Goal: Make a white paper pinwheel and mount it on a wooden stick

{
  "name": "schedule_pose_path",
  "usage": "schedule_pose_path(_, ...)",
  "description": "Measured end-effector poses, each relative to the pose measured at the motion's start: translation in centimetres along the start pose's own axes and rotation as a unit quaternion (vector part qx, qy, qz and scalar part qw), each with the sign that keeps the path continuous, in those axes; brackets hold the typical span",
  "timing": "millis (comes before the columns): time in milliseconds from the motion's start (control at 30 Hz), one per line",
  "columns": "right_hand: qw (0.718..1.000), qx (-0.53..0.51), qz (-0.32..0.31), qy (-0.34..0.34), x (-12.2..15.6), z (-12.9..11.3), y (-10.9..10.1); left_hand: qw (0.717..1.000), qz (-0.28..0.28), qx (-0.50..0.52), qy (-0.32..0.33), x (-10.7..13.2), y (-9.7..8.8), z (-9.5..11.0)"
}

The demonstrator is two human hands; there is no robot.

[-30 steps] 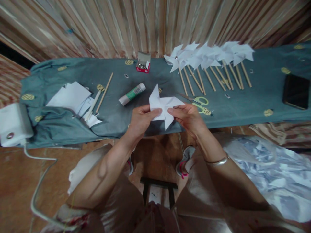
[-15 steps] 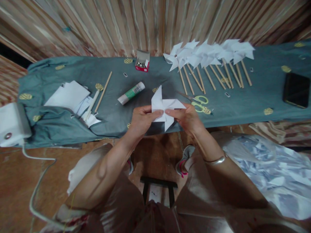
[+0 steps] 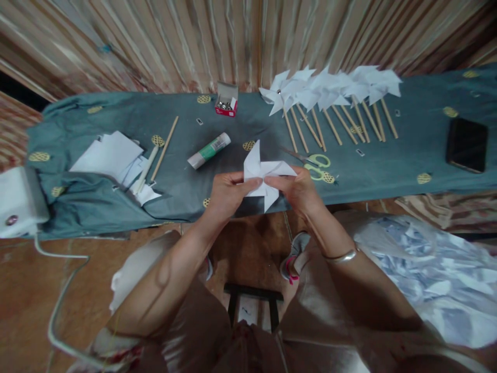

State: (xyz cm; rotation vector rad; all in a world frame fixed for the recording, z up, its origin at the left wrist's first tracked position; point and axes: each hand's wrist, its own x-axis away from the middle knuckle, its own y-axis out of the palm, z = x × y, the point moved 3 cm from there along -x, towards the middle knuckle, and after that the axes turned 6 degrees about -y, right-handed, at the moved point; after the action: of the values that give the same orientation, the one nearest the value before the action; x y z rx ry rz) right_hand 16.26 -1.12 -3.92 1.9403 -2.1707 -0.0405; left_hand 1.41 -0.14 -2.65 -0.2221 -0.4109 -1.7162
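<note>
A white paper pinwheel head (image 3: 259, 170) is held over the near edge of a bench covered in grey-green cloth (image 3: 388, 160). My left hand (image 3: 227, 194) pinches its centre from the left. My right hand (image 3: 298, 189) pinches it from the right, thumb tips almost meeting. Both hands are closed on the paper. A glue stick (image 3: 208, 151) lies just beyond, to the left. Green-handled scissors (image 3: 316, 166) lie just right of my right hand.
Several finished pinwheels on wooden sticks (image 3: 330, 96) lie at the back right. A red box of pins (image 3: 226, 101) is at the back centre. Loose paper squares (image 3: 111, 155) and a bare stick (image 3: 165, 147) lie left. A black phone (image 3: 466, 145) lies far right, a white device (image 3: 19, 199) far left.
My two hands have drawn a little closer together on the pinwheel's centre. The view has shifted slightly; nothing on the bench has moved.
</note>
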Motion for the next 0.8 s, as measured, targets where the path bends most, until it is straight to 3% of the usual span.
schedule_pose_path(433,0.999,-0.047,-0.005,0.025,0.5,-0.8,0.4,0.999,-0.012,0.026,-0.024,-0.1,-0.1,-0.2)
schedule_pose_path(700,0.997,-0.051,-0.016,0.054,0.8,-0.4,0.9,0.999,0.009,0.024,-0.032,0.0,-0.7,0.0)
schedule_pose_path(800,0.998,-0.039,-0.031,0.033,0.7,-0.3,1.0,0.999,0.014,0.034,-0.033,-0.1,-1.1,0.1)
